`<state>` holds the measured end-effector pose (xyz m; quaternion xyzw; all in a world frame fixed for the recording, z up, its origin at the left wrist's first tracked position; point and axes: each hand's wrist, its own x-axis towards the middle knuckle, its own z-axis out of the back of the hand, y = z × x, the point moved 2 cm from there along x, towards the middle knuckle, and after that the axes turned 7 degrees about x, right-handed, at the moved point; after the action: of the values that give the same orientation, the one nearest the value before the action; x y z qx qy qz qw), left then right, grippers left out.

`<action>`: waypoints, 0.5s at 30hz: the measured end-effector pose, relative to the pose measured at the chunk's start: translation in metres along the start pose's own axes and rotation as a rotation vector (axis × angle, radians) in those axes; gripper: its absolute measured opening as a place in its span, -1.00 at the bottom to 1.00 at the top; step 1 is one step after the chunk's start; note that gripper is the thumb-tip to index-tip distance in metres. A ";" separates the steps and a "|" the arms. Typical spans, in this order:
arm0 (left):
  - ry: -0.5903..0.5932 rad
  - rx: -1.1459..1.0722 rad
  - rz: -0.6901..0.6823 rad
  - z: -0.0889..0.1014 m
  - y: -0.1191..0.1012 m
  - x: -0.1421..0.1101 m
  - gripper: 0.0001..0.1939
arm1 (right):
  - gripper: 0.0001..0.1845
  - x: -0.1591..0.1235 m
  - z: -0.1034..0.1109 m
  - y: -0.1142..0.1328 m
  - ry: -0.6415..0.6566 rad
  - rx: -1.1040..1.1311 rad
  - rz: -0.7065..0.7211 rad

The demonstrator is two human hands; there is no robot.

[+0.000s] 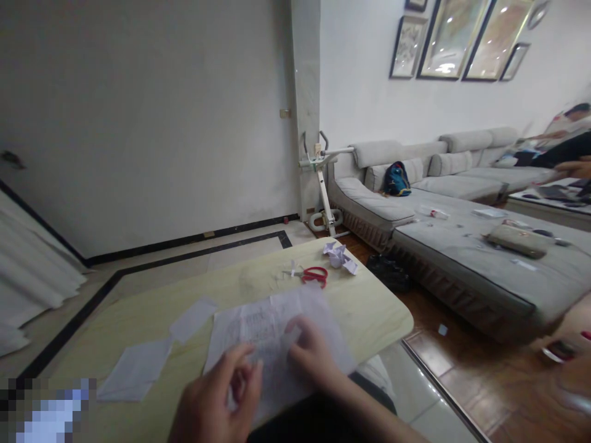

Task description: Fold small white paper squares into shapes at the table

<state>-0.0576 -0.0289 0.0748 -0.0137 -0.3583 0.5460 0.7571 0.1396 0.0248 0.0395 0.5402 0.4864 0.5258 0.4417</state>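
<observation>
A creased white sheet of paper point(272, 314) with faint marks lies flat on the pale table, under both hands. My left hand point(221, 394) is over its near left part, fingers loosely curled, thumb and index finger apart. On the sheet's right half, my right hand point(314, 354) has its fingers bent in around a small pale patch, perhaps paper; blur hides what it is. Beyond the sheet lie red-handled scissors point(314, 276) with small scraps by the blades. Folded paper shapes point(340, 256) sit at the table's far right corner.
Two loose paper pieces point(136, 369) point(191, 319) lie left of the sheet on the table point(369, 307). To the right stands a long grey sofa point(462, 258) with a backpack point(397, 178) and a bag point(517, 240). An exercise bike point(325, 191) is behind. Another person point(567, 135) sits far right.
</observation>
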 end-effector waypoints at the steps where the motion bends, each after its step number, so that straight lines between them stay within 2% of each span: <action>1: 0.077 0.007 -0.015 -0.010 -0.010 0.011 -0.70 | -0.76 0.000 0.000 0.000 -0.006 -0.003 0.032; 2: 0.137 0.013 -0.022 -0.019 -0.019 0.019 -0.67 | -0.75 0.001 -0.001 0.000 -0.009 -0.004 0.062; 6: 0.206 0.013 0.007 -0.045 -0.036 0.027 -0.59 | -0.73 0.001 0.000 -0.003 -0.004 -0.004 0.135; 10: 0.264 -0.001 0.035 -0.046 -0.033 0.024 -0.62 | -0.77 -0.001 0.003 -0.003 -0.006 -0.044 0.215; 15: 0.290 -0.039 -0.014 -0.042 -0.035 0.024 -0.49 | -0.79 -0.005 0.002 -0.002 -0.008 -0.102 0.287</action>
<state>-0.0023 -0.0079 0.0706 -0.1045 -0.2558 0.5261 0.8043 0.1416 0.0205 0.0372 0.5832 0.3752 0.6052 0.3909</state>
